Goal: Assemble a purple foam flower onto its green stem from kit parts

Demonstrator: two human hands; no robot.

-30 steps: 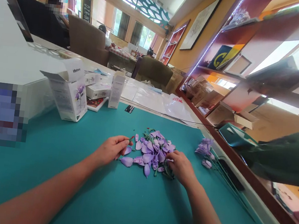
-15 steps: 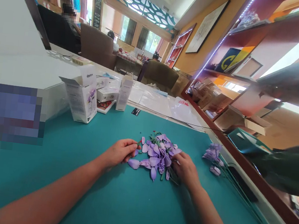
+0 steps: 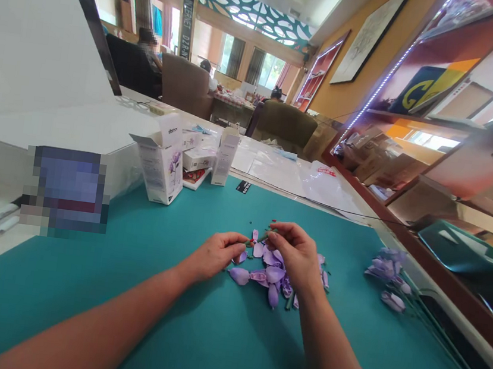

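A pile of small purple petal pieces [image 3: 272, 271] lies on the teal mat [image 3: 193, 322] in front of me. My left hand [image 3: 215, 255] rests at the pile's left edge, its fingers pinched on the left end of a small green stem piece [image 3: 258, 238]. My right hand [image 3: 294, 253] hovers over the pile, fingers curled and pinching the same piece's right end. Much of the pile is hidden under my right hand.
Finished purple flowers on long stems [image 3: 390, 274] lie at the right of the mat. White product boxes [image 3: 162, 162] stand at the back left, beside a taller one [image 3: 225, 155]. Plastic sheets [image 3: 301, 179] cover the table beyond. Shelves with cartons line the right wall; people sit far behind.
My right hand has lifted from the right side of the pile and come up to meet my left hand. The camera has swung right and tilted, shifting the view.
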